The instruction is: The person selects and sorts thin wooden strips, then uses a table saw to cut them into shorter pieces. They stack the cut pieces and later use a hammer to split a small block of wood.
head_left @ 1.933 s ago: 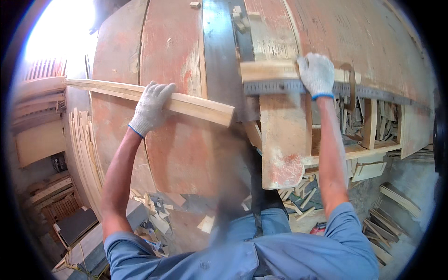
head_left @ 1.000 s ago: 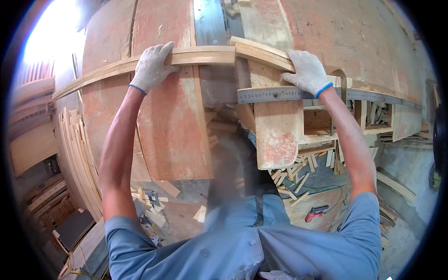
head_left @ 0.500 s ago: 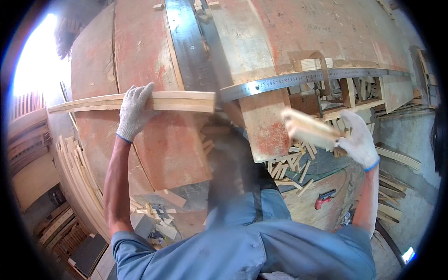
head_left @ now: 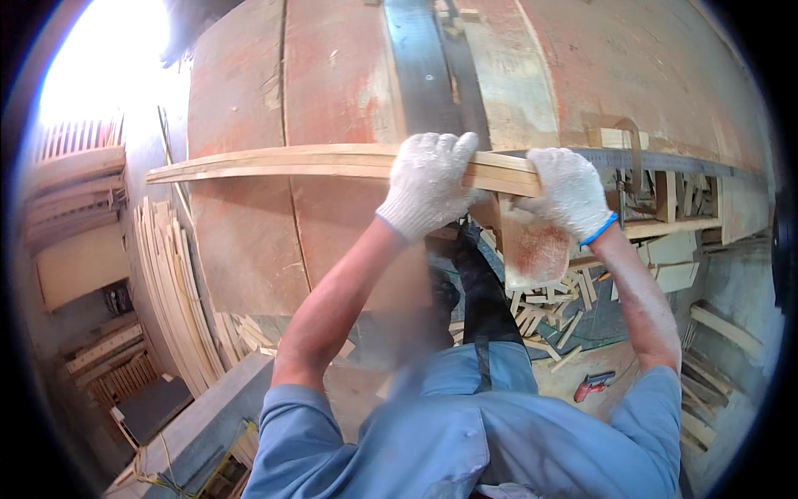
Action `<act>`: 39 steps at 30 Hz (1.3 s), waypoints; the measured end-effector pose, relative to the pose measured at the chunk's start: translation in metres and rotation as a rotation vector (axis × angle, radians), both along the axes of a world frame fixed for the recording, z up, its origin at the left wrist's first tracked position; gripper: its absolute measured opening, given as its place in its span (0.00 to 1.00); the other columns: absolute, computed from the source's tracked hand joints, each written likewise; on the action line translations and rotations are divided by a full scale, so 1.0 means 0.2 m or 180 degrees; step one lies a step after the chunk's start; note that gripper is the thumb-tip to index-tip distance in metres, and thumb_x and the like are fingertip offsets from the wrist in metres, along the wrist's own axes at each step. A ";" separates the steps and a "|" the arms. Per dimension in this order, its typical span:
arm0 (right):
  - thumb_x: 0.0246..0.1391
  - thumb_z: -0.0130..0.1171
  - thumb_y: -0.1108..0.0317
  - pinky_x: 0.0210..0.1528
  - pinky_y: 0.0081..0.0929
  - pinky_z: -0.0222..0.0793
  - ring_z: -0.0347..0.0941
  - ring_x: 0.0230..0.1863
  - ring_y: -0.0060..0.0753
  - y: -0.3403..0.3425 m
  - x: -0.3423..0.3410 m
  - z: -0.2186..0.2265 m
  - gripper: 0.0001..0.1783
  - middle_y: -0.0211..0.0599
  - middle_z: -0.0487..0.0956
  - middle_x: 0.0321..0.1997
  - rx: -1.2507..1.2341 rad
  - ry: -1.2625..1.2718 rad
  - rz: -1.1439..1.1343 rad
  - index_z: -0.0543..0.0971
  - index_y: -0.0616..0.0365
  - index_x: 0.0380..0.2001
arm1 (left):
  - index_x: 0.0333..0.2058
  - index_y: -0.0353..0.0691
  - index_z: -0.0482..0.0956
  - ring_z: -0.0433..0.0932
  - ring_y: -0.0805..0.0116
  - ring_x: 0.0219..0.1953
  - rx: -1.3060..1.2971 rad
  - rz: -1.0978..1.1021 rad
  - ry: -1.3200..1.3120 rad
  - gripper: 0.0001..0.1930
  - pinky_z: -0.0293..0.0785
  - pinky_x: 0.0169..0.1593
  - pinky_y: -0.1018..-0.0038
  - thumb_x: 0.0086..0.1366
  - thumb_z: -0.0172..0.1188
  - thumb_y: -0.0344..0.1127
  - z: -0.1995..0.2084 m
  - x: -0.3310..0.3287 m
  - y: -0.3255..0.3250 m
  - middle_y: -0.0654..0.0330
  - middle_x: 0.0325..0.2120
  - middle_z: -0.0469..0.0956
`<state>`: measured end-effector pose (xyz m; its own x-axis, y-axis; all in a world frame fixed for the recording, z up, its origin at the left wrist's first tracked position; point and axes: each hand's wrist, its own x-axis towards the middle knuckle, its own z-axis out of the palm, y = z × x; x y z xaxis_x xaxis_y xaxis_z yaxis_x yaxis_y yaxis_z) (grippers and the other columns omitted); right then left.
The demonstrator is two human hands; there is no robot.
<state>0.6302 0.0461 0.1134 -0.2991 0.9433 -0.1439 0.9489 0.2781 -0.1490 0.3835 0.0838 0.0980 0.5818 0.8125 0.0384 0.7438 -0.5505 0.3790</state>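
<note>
A bundle of long, pale wooden strips (head_left: 291,162) lies sideways over the worktable, its far left end reaching past the table's left side. Wrapped round it near the right end is my left hand (head_left: 430,179), in a white knitted glove. My right hand (head_left: 573,195), gloved with a blue cuff, closes on the bundle's right end; some of its fingers are hidden behind the wood. Just beyond that hand is a steel ruler (head_left: 682,164) along the table edge, with a rusty C-clamp (head_left: 636,154) and a wood block.
The worn reddish worktable (head_left: 241,241) has a shiny metal plate (head_left: 420,66) running away from me. Loose wooden offcuts (head_left: 549,312) litter the floor below right, near a red and black tool (head_left: 593,385). Long boards (head_left: 170,283) lean at the left.
The strips and my left hand have moved right. My right hand came inward to the bundle's end; the short wood piece it had is gone from it. The view has shifted left.
</note>
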 end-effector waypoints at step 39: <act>0.55 0.68 0.48 0.72 0.48 0.60 0.75 0.58 0.46 0.29 0.43 -0.50 0.26 0.41 0.81 0.50 0.1784 0.0801 -0.0237 0.80 0.53 0.50 | 0.53 0.40 0.79 0.78 0.46 0.52 0.0305 0.0896 0.0857 0.32 0.74 0.59 0.55 0.49 0.78 0.38 -0.32 -0.69 0.19 0.51 0.47 0.82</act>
<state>0.7164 0.1034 0.0127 -0.1898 0.8747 0.4460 0.9235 0.3132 -0.2212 0.2446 0.1219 0.0336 0.3366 0.9416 -0.0017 0.9363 -0.3345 0.1067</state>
